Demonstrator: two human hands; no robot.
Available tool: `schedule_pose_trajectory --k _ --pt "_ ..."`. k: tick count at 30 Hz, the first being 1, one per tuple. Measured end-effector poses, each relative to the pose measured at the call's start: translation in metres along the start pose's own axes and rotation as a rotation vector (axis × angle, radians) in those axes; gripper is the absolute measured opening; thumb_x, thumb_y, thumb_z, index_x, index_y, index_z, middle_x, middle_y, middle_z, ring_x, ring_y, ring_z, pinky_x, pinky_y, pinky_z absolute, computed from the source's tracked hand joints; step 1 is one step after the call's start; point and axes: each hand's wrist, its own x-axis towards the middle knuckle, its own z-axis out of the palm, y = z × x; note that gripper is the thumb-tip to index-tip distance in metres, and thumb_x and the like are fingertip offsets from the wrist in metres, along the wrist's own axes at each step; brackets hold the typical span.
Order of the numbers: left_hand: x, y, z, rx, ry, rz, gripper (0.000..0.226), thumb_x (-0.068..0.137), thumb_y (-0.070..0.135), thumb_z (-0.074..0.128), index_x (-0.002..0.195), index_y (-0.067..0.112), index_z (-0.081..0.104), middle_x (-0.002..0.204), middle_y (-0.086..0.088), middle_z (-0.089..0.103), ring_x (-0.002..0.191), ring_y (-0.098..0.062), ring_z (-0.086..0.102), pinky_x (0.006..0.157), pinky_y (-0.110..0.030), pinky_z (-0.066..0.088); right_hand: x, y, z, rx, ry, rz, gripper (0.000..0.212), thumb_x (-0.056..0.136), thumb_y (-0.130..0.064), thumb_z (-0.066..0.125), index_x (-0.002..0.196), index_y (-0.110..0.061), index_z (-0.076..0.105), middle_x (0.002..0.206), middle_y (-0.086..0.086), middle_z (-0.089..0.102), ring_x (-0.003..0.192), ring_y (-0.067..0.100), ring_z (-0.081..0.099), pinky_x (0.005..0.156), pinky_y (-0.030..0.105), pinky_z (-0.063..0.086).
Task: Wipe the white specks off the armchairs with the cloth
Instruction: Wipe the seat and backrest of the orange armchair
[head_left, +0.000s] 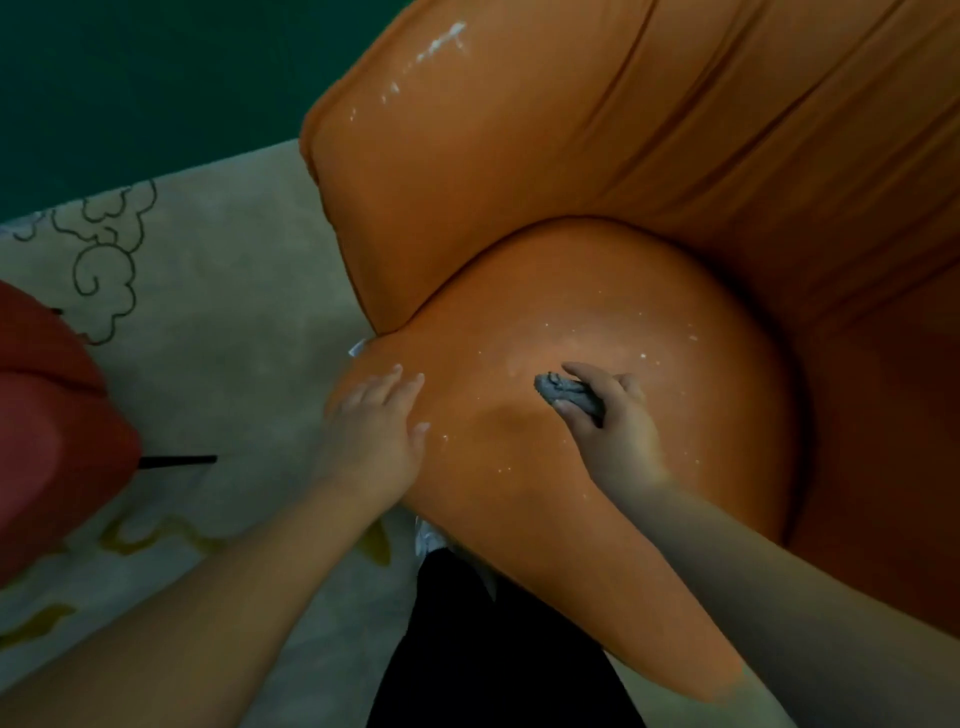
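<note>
A: Where's the cloth (569, 395)?
B: On the orange armchair (597, 291) seat, right hand (608, 421) fingers clamped round it among white specks (644, 356).
A: Left hand (374, 421)?
B: Fingers straight, apart, resting on the seat's edge.

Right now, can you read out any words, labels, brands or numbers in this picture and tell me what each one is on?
None can be read. The orange armchair, the grey cloth and the rug carry no text; the rug shows only drawn swirls.

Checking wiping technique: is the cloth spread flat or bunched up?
Bunched up: the grey cloth is a small wad in the right hand, only its crumpled end showing.
</note>
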Motion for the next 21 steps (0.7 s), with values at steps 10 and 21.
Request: schedule_pose_trajectory --k 10,21 --pt "0.091 -0.039 0.078 -0.065 0.043 0.028 0.053 0.097 0.041 0.045 0.147 0.036 0.031 0.158 0.005 0.022 0.142 -0.021 0.021 0.116 -0.040 0.022 0.115 0.057 0.118 -0.011 0.147 -0.118 0.035 0.087 -0.015 0.070 0.121 -0.015 0.066 0.103 0.002 0.046 0.096 0.018 0.053 0.090 0.013 0.039" --pt "0.118 -0.045 0.128 -0.136 0.169 0.124 0.058 0.095 0.039 0.048 0.149 0.035 0.027 0.160 0.006 0.010 0.144 -0.021 0.006 0.116 -0.049 0.021 0.098 0.105 0.155 -0.268 0.273 -0.495 0.034 0.088 -0.015 0.064 0.123 -0.014 0.064 0.103 0.012 0.049 0.095 0.018 0.041 0.085 0.021 0.033"
